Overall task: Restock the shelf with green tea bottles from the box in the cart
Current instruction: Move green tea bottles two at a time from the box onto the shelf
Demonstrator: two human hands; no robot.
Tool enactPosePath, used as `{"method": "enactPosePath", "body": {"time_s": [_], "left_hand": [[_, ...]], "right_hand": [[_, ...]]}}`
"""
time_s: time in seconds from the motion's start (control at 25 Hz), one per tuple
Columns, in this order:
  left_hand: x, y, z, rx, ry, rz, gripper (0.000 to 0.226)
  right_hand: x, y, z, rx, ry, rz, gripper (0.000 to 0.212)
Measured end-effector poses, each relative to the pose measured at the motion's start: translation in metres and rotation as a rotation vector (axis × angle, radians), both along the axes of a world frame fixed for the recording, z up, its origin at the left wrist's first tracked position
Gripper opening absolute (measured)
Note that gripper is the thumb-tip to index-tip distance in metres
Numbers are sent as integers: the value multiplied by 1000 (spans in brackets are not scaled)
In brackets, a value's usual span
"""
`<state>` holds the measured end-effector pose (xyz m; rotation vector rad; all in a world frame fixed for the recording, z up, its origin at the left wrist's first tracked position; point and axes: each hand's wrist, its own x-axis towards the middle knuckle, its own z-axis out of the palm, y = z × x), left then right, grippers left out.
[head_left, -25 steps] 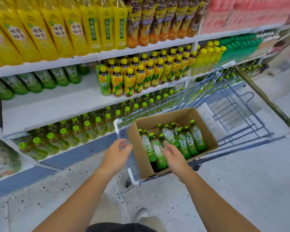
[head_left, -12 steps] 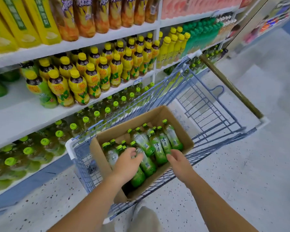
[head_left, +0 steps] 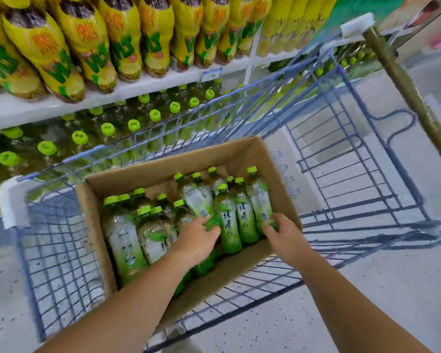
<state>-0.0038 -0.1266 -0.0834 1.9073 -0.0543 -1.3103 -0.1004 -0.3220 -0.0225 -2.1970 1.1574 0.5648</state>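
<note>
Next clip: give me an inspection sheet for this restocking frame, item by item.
Surface: blue wire cart bears an open cardboard box, on speckled floor.
Job's things: green tea bottles lie in the box, caps pointing away from the person; green-capped bottles stand on the shelf level beside the cart.
Clutter: printed cardboard sheet flat in the cart beside the box.
Hands: left hand seems to grip a bottle mid-box; right hand seems to grip the rightmost bottle's base.
Cables: nothing seen.
Surroundings: yellow-labelled bottles on the shelf above; cart handle far right.
</note>
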Motion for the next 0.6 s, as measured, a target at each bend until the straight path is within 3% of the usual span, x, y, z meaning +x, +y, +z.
{"method": "enactPosePath", "body": {"time_s": [0.08,0.2,0.6], "left_hand": [[-13,-28,-22,36,46,-8,60],[-31,-68,-49,153,104,-21,30],[-52,-118,-108,299,194,312,44]], "right_hand": [[6,-22,-23,-58,30,54,29],[16,-48,-53,-92,105,90,22],[42,-72,-110,-95,148,100,34]]}}
